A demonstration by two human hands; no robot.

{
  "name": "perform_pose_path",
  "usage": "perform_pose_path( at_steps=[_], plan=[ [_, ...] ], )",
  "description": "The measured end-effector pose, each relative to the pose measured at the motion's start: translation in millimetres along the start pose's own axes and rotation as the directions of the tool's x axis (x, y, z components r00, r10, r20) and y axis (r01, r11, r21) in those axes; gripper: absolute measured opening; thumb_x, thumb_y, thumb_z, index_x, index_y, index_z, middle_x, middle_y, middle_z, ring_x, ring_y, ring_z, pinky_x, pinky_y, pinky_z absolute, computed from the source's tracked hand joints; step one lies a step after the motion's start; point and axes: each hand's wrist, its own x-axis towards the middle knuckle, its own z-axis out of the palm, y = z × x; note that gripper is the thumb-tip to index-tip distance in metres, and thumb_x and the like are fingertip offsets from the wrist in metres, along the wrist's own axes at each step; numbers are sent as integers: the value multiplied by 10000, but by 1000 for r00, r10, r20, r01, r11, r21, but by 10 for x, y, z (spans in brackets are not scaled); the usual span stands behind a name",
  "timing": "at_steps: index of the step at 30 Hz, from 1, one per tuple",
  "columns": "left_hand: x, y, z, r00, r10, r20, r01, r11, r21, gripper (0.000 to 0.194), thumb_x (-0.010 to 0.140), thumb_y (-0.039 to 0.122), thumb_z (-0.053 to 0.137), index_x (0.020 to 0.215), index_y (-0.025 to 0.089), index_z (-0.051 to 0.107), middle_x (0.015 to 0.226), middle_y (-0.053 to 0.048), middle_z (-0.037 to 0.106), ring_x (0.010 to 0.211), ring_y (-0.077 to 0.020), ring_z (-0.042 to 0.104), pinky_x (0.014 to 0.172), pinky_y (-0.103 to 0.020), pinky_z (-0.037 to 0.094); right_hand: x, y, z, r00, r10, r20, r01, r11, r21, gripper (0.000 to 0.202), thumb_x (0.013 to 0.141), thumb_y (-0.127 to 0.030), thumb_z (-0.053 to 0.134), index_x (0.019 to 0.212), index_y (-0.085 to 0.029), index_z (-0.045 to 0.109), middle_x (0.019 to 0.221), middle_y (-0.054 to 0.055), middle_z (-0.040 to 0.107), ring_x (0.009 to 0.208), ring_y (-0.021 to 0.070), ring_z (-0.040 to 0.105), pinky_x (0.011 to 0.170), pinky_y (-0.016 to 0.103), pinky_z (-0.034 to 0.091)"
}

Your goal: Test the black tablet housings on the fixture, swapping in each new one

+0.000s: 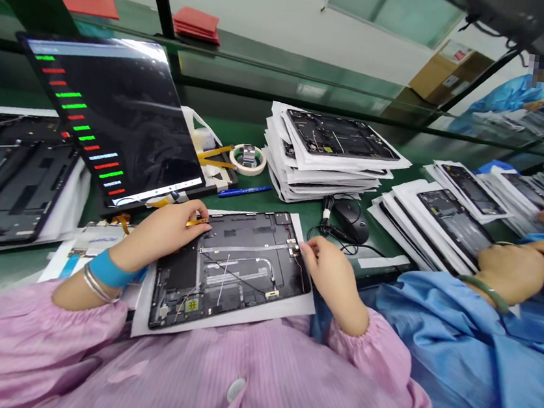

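A black device housing [235, 272] with cables and small boards inside lies on white paper [142, 310] in front of me. My left hand [171, 225] is at its upper left corner, its fingertips closed on an orange flex cable [196, 222]. At the right edge, beside a small connector board [291, 247], my right hand [328, 269] has thumb and forefinger close together; whatever lies between them is too small to make out. A blue band and bangles circle my left wrist.
Behind stands a screen [124, 122] with coloured marks. Beyond the housing are a tape roll [248, 160], a blue pen [244, 192], a mouse [351, 221] and stacked housings [325, 164]. More stacks and a co-worker's hands [512, 274] are at the right.
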Motion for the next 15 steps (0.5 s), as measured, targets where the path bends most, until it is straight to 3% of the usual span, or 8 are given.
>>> perform_pose_path(
  at_steps=[3, 7, 10, 12, 15],
  plan=[
    [-6, 22, -19, 1000, 5, -6, -5, 1000, -9, 295, 823, 478, 522, 927, 209, 584, 689, -6, 593, 635, -198, 572, 561, -269, 328, 141, -69, 42, 987, 130, 94, -132, 991, 23, 315, 930, -465, 496, 753, -207, 535, 744, 57, 647, 711, 210, 606, 605, 288, 343],
    [-7, 50, -40, 1000, 12, -11, -13, 999, -33, 283, 812, 463, 533, 910, 205, 593, 717, -10, 604, 646, -195, 573, 563, -268, 337, 254, 7, 81, 983, 23, 183, -56, 983, 175, 302, 920, -403, 487, 684, -214, 474, 713, 34, 627, 686, 182, 574, 630, 281, 353],
    [-9, 52, -47, 1000, 11, -9, -11, 998, -61, 292, 820, 471, 526, 912, 203, 595, 696, -3, 590, 624, -185, 558, 550, -265, 332, 230, 86, 78, 989, -73, 125, 19, 921, 389, 285, 911, -421, 436, 708, -222, 451, 690, 3, 583, 672, 169, 543, 642, 279, 370],
    [-10, 42, -51, 1000, 9, -10, -10, 996, -87, 308, 831, 493, 517, 908, 204, 594, 682, 3, 582, 604, -177, 544, 545, -263, 334, 178, 99, 63, 994, -48, 97, -22, 788, 615, 288, 862, -475, 473, 721, -227, 437, 663, -21, 550, 646, 161, 530, 623, 268, 387],
    [-9, 20, -56, 1000, 4, -23, -7, 992, -124, 343, 839, 529, 516, 905, 203, 597, 689, 3, 591, 596, -170, 537, 543, -260, 340, 108, 19, 44, 980, 37, 196, -192, 453, 870, 315, 787, -535, 534, 800, -225, 487, 684, -20, 583, 638, 167, 568, 610, 272, 437]
  ],
)
